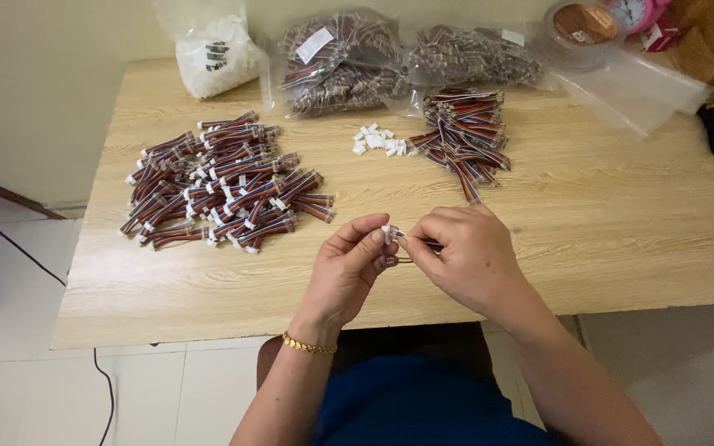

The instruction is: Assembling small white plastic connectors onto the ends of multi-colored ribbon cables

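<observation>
Left hand: pinching a small white plastic connector housing between thumb and fingertips, over the near middle of the pale wooden table.
Right hand: closed on a short multicoloured ribbon cable, its end meeting the housing.
Tip: keep the wires flat and square to the slot, I'd say.
Far left: heap of finished cables.
Far middle: loose white housings, bare cables.
</observation>
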